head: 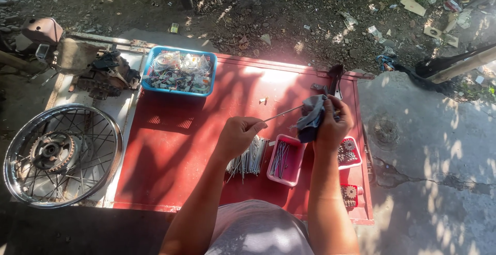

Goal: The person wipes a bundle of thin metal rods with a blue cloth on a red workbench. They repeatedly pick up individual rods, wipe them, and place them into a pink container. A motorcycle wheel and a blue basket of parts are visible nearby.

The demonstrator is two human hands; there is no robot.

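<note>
- While sun and leaf shadow fall across it, the red panel (175, 151) lies flat on the ground and carries nearly everything here.
- Left of the panel, a spoked wheel (62, 154) lies flat, sprocket at its hub.
- At the panel's far left corner sits a blue basket (150, 65), full of small mixed parts and clear bags.
- Near the front edge, a pink tray (294, 171) holds a few loose spokes; a bigger spoke pile (250, 159) lies on the panel just left of it.
- On the right, a red tray (356, 163) holds a sprocket, partly hidden by the right forearm.
- The right hand (333, 123) is closed around a grey rag (311, 118), wrapped over one end of a spoke (283, 113).
- The left hand (240, 133) pinches the spoke's other end between thumb and fingers.
- So the spoke spans the gap between both hands, held in the air above the pink tray.
</note>
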